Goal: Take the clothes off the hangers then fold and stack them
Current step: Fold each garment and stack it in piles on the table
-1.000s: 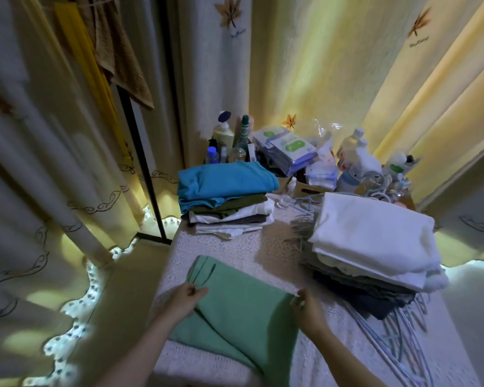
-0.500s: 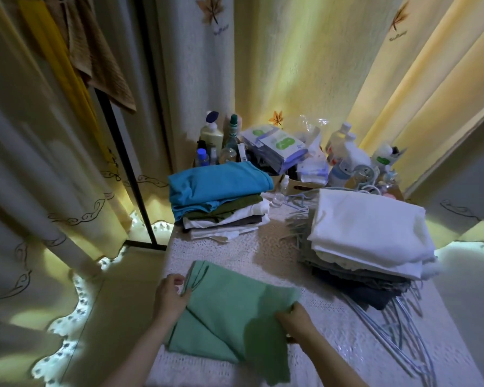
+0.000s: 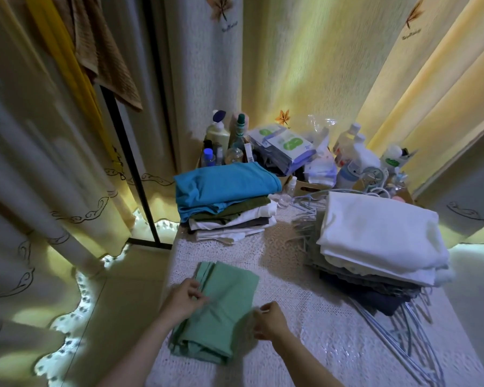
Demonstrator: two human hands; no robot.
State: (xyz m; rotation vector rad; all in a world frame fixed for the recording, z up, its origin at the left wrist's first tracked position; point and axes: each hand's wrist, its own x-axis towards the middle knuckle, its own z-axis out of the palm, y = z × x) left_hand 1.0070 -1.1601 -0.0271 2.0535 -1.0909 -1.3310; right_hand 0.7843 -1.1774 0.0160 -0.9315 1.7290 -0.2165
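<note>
A: Where does the sea-green folded garment (image 3: 229, 300) lie?

B: On the near left part of the white lace-covered table (image 3: 319, 344). It is folded into a long, narrow strip that runs away from the person.

A: And the hands?

B: The left hand (image 3: 185, 300) is at the strip's left edge, its fingers curled and pinching the layered fold there. The right hand (image 3: 268, 322) sits at the right edge with its fingers bent. Blur hides whether it nips the cloth, so that cannot be told.

A: What else is on the table?

B: Behind the garment stands a neat stack of folded clothes (image 3: 227, 191) with a bright blue shirt on top. To the right, a looser pile topped by white cloth (image 3: 375, 233) lies over pale wire hangers (image 3: 403, 339). Plastic bottles and packets (image 3: 291, 152) crowd the back edge against the cream curtains (image 3: 305, 65).

A: And off to the left?

B: A black rack pole (image 3: 129, 169) stands there, and a brown ribbed towel (image 3: 109, 65) hangs above it.
</note>
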